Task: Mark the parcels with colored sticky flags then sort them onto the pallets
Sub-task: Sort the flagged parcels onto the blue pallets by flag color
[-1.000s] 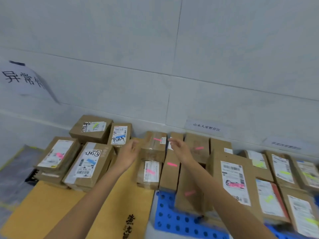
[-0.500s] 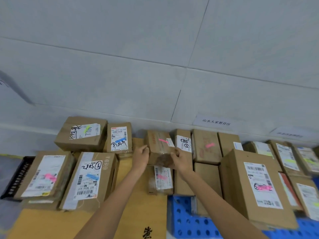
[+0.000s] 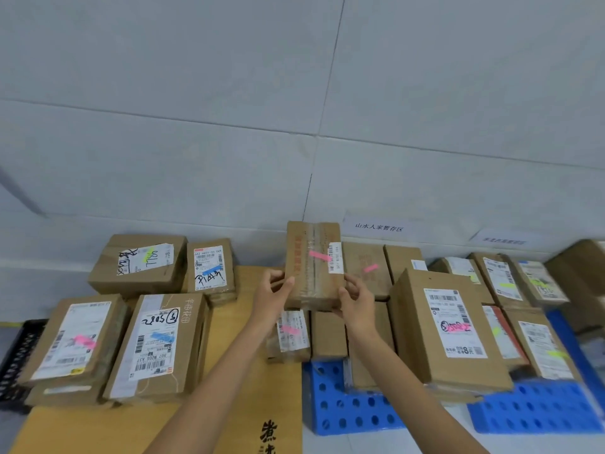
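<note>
Brown cardboard, wrapped in clear tape, makes up the held parcel (image 3: 312, 267), which is lifted above the rows of boxes and tilted so its top face shows to the camera. A pink sticky flag (image 3: 319, 256) lies across that face, just left of a narrow white barcode label (image 3: 336, 262). The left hand (image 3: 273, 296) grips the parcel's lower left edge, thumb on the front; the right hand (image 3: 357, 299) grips its lower right corner, fingers curled under it.

Directly below the held parcel sits a small taped box with a pink-flagged label (image 3: 289, 332), and behind it to the right another carton carries a pink flag (image 3: 371, 268). Right of the held parcel stands a large carton with a white shipping label (image 3: 451, 326), resting on a blue perforated pallet (image 3: 353, 407); further right are parcels with yellow-green flags (image 3: 537, 339). Left of the held parcel a flat sheet of tan cardboard (image 3: 235, 326) covers the floor, and beyond it lie four boxes: two bearing blue flags (image 3: 160, 345), one with a pink flag (image 3: 73, 342), one with a yellow-green mark (image 3: 140, 263). A black crate (image 3: 16, 358) shows at the far left edge. Behind everything, paper signs (image 3: 378, 227) are stuck to the pale wall.
</note>
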Motion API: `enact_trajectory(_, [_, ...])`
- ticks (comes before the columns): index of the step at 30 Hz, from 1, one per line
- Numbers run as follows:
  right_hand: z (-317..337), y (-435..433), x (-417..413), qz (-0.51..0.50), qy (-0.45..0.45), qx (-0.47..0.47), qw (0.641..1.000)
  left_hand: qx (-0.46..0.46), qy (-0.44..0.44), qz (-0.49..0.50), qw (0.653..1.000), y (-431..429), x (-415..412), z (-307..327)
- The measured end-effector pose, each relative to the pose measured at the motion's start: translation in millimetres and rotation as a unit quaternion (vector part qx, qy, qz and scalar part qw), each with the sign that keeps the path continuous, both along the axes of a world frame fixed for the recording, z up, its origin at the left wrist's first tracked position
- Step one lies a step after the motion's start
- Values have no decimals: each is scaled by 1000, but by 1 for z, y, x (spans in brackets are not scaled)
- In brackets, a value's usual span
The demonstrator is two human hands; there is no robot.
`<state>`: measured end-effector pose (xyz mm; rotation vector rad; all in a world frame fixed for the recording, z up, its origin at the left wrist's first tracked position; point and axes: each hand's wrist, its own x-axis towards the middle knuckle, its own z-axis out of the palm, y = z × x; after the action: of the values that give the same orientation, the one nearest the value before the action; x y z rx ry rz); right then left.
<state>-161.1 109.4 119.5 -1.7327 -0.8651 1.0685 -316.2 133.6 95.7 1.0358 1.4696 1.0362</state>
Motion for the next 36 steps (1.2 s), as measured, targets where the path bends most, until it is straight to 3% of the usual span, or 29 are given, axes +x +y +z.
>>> enact_trajectory(5, [12,3,35,-32,-75,21,996,3,8,-63,998,14,51,10])
enact_trajectory(16, [-14,25,66,140,-224,-108,958,-63,55,-124,989,50,122,-14])
enact_trajectory(21, [-10,23,76,110,-311,28,944,-62,31,-109,992,50,139,-21])
enact_trajectory(28, [-1,19,77,143,-275,113,944,-74,33,-131,988,49,146,-27])
enact_trajectory(36, [-1,8,16,259,-262,139,919,-48,93,-2,995,28,55,10])
